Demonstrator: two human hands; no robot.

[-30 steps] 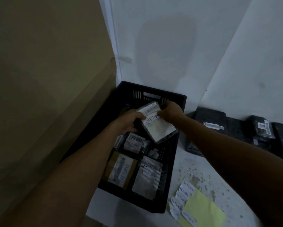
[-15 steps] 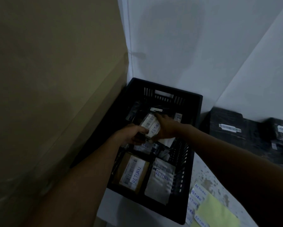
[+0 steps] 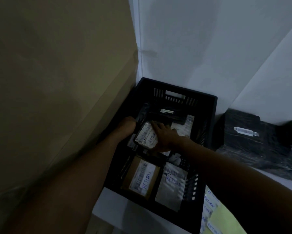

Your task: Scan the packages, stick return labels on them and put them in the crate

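The labelled package [image 3: 147, 136] had come down from above the crate [image 3: 207, 119] to lie among the others inside. The right hand [image 3: 165, 137] lay flat on it; the left hand [image 3: 127, 126] touched its edge, grip unclear. Release looked next.

Under your hands [image 3: 160, 137] the crate [image 3: 207, 119], labelled packages [image 3: 141, 179] nearer you inside it, label sheet [image 3: 211, 210] to their right.
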